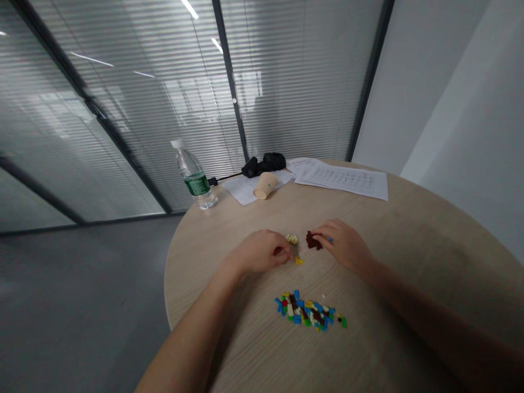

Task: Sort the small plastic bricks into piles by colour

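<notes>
Head view: left hand (260, 252) curled, grip contents hidden; right hand (343, 246) half-closed on a blue brick (329, 239), touching brown bricks (314, 240); these sit apart from the loose brick pile (307, 311) on the round wooden tabletop (409, 256), keeping them sorted.

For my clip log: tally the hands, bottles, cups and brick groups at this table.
Hands: 2 (left hand, right hand)
Bottles: 1 (plastic water bottle)
Cups: 1 (paper cup)
Brick groups: 4 (mixed brick pile, cream clump, dark brown clump, yellow bit)
Total: 8
</notes>
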Tool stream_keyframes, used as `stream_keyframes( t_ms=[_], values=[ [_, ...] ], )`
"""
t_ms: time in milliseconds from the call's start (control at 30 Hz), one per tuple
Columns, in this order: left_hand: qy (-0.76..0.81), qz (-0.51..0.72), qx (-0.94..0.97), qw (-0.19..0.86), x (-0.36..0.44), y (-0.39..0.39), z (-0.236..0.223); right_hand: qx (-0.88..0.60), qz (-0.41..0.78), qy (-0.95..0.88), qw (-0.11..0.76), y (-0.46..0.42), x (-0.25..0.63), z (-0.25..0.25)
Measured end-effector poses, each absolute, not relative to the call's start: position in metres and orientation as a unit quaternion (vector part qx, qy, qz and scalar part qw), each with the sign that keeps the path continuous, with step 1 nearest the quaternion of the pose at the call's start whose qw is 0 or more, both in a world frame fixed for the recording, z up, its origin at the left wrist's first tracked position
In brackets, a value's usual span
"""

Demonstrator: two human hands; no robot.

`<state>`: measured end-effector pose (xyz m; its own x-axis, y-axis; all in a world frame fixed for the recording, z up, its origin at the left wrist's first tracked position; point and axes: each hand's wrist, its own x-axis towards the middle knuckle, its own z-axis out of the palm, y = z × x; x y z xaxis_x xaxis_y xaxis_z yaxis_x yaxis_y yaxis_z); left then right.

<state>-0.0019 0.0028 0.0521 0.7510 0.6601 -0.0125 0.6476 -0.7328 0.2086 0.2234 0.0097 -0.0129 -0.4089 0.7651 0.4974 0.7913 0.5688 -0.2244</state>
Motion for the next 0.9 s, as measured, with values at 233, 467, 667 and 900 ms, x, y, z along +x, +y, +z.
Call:
stream_keyframes(
  t_ms=[233,467,667,900],
  values=[
    [0.385,0.025,0.918,0.095,-0.012,0.011,0.051,-0.451,-0.014,-0.837,0.31,0.006,0.225,-0.005],
    [0.381,0.007,0.919,0.103,-0.011,0.014,0.046,-0.339,0.186,-0.898,0.211,-0.03,0.23,0.017],
    [0.384,0.001,0.916,0.116,-0.008,0.012,0.045,-0.291,0.287,-0.9,0.152,-0.044,0.224,0.02],
    [0.375,-0.002,0.917,0.136,-0.012,0.014,0.045,-0.312,0.3,-0.89,0.144,-0.043,0.221,0.017]
  ],
)
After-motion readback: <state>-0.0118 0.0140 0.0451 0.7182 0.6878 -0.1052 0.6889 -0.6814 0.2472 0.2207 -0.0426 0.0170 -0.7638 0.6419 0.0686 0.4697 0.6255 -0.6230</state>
